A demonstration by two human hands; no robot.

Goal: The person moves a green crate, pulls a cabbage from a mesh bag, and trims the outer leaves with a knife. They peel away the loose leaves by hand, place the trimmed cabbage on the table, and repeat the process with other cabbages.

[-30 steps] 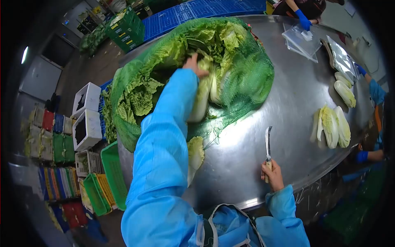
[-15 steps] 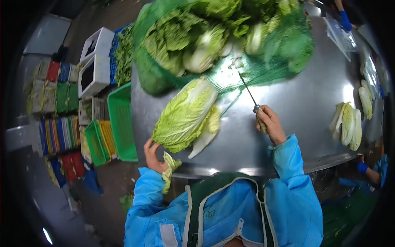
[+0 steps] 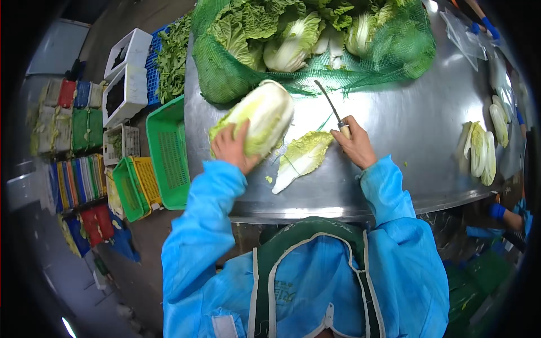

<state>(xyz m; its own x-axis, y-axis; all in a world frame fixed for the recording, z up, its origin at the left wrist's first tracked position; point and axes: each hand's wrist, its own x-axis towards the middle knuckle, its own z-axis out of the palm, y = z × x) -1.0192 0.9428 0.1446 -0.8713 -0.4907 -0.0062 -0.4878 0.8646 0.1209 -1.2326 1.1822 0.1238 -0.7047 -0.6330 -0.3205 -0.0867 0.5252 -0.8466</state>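
Cabbage (image 3: 259, 112) clasped at near end by left hand (image 3: 232, 147); judged heavy, firm, loose-leaved, best held round middle. Knife (image 3: 329, 107) clenched in right hand (image 3: 356, 147) grip.

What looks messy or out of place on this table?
Only a little: a loose leaf lies on the steel table between the left hand, which holds a cabbage, and the right hand gripping a knife. Tiny green scraps lie beside it.

One view only — a head-worn camera looking steeply down on the steel table (image 3: 406, 129) from close above its near edge. The left hand (image 3: 231, 147) and right hand (image 3: 356, 147) sit mid-frame over the table; crates (image 3: 84, 118) show left of it.
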